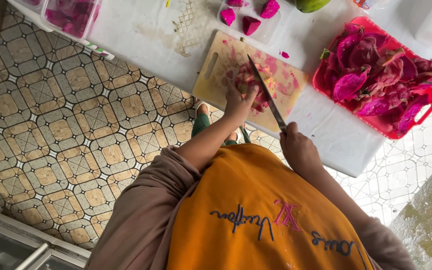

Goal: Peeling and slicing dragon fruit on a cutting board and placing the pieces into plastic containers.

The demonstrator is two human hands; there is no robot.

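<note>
Pink dragon fruit (pixel 250 86) sits on the cutting board (pixel 216 70) on the tabletop (pixel 141 35). I see left hand (pixel 239 101) closed on it; right hand (pixel 298 150) grips a knife (pixel 266 92), blade on the fruit.

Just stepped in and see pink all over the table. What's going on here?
A person is cutting dragon fruit on a stained wooden cutting board. The left hand steadies the fruit while the right hand holds a long knife, its blade angled across the fruit. A red basket on the right is heaped with pink peels. Cut pink chunks sit in a clear tray beyond the board.
</note>
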